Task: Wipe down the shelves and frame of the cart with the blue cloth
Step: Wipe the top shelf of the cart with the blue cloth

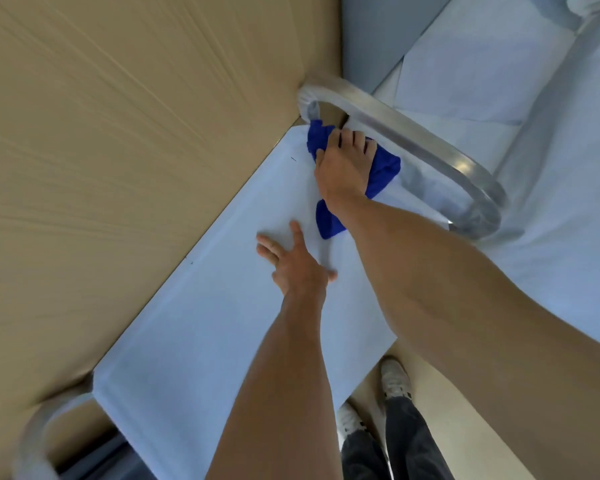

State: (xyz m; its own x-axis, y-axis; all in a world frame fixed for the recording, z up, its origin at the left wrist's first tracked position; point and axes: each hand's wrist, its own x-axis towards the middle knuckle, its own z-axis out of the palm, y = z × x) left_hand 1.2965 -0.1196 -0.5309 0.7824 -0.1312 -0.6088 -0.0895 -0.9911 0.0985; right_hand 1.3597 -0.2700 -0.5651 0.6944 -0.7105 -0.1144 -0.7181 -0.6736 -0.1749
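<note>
Two hands worked on the cart's top shelf point(205, 323) in the head view. The right hand point(343, 171) pressed flat, fingers straight, on the bunched blue cloth point(383, 168) at the shelf's far corner, just beside the curved metal handle point(413, 133). The left hand point(293, 261) rested open, fingers spread, mid-shelf, holding nothing. Wiping the top shelf seemed in hand; next the cloth would need sweeping toward the near edge, then the frame. No writing was legible.
</note>
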